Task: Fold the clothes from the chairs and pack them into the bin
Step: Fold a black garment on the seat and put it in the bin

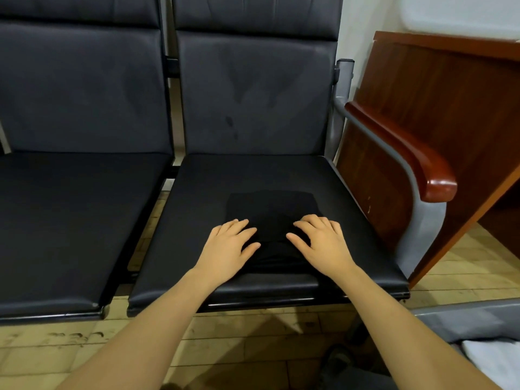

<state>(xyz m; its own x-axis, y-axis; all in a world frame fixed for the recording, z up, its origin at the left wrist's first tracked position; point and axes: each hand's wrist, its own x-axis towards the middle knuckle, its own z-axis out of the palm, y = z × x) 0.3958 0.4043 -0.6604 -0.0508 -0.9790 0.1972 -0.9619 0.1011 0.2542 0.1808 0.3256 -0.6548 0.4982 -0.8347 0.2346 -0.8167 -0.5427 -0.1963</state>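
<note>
A black garment, folded into a small rectangle, lies on the seat of the right-hand black chair. My left hand rests flat on the garment's near left part with fingers spread. My right hand lies flat on its near right part, fingers spread too. Both hands press down on the cloth. At the bottom right corner a grey bin shows its rim, with a white cloth inside it.
A second black chair seat stands to the left. The right chair has a grey frame with a reddish wooden armrest. A brown wooden desk stands behind it. The floor is tan tile.
</note>
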